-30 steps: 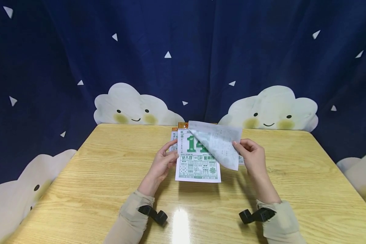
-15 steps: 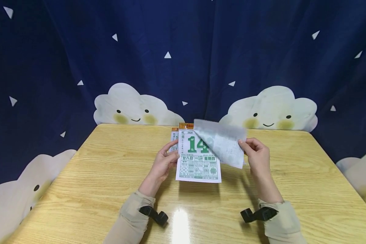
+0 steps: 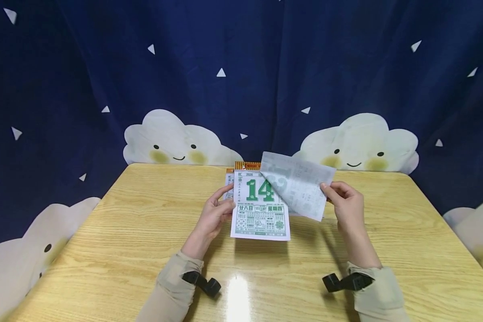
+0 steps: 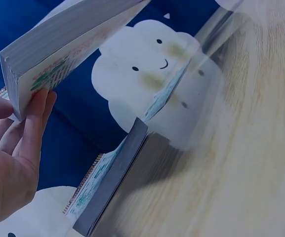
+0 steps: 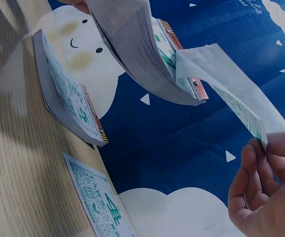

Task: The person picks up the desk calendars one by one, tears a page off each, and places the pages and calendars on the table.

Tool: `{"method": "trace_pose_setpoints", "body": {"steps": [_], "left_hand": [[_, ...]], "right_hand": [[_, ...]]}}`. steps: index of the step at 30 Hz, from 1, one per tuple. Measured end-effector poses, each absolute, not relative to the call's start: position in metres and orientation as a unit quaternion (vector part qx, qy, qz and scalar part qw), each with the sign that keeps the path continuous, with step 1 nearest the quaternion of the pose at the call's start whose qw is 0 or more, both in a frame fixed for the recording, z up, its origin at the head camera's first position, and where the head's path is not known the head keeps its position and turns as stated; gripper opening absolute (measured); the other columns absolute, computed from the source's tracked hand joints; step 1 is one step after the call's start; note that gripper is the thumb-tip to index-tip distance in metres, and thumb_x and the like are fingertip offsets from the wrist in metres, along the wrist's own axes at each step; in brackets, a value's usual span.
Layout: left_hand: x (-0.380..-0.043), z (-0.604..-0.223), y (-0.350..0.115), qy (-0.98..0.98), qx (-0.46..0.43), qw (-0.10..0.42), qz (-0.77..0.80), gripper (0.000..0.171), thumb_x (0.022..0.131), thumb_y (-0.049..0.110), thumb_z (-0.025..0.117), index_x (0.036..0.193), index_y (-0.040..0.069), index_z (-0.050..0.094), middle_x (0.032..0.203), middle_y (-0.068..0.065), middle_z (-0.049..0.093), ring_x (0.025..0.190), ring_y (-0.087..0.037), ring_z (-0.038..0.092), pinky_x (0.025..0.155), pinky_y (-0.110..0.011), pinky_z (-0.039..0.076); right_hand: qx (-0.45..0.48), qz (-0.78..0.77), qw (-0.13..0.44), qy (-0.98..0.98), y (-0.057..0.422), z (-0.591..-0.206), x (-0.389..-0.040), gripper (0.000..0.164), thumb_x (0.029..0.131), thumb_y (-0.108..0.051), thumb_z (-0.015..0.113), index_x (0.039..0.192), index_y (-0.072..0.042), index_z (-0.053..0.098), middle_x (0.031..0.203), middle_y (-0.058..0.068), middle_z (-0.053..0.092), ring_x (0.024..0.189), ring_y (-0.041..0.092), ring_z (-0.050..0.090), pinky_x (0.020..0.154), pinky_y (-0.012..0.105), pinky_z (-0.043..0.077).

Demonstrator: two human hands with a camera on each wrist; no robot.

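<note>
A thick tear-off calendar (image 3: 260, 219) with a green 14 on its front page is held above the table by my left hand (image 3: 210, 217), gripping its left edge. In the left wrist view, the thumb and fingers (image 4: 35, 113) lie on opposite faces of the pad. My right hand (image 3: 348, 208) pinches the right edge of a thin page (image 3: 303, 188), which is folded back to the upper right over the 14. The right wrist view shows this page (image 5: 231, 101) stretching from the pad's orange-banded top end; whether it is still joined there is hard to tell.
Behind the held pad, a second calendar (image 5: 65, 94) lies on the wooden table (image 3: 145, 214). A loose green-printed sheet (image 5: 100, 197) lies next to it in the right wrist view. A blue curtain (image 3: 241, 80) with clouds hangs at the table's far edge.
My right hand has moved right with the pinched page, drawing it up and rightward. More of the 14 and the orange top band shows. The left hand and pad have hardly moved.
</note>
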State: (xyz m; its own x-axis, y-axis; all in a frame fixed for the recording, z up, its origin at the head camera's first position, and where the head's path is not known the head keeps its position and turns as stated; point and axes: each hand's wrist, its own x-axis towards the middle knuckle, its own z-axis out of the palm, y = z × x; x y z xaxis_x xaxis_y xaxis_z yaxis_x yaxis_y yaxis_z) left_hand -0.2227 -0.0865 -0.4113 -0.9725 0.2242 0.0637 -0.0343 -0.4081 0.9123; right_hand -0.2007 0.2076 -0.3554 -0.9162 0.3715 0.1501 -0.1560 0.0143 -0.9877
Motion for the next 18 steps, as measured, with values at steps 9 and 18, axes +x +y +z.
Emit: {"method": "trace_pose_setpoints", "body": {"steps": [9,18], "left_hand": [[-0.226,-0.413,-0.093,0.523,0.071,0.059,0.847,0.060,0.080,-0.013,0.044,0.137,0.006,0.037,0.082,-0.001,0.070,0.062,-0.011,0.065,0.058,-0.023,0.054],[-0.226,-0.411,-0.096,0.519,0.089,0.061,0.848,0.061,0.081,-0.013,0.044,0.138,0.004,0.034,0.081,0.000,0.071,0.065,-0.012,0.067,0.057,-0.023,0.054]], "right_hand": [[-0.093,0.724,0.221,-0.646,0.215,-0.355,-0.202,0.012,0.079,-0.005,0.067,0.068,-0.008,0.063,0.066,-0.004,0.061,0.058,0.006,0.059,0.060,0.017,0.052],[-0.097,0.726,0.217,-0.645,0.221,-0.350,-0.200,0.009,0.078,-0.005,0.069,0.070,-0.007,0.065,0.062,-0.004,0.060,0.057,0.007,0.057,0.060,0.017,0.051]]}}
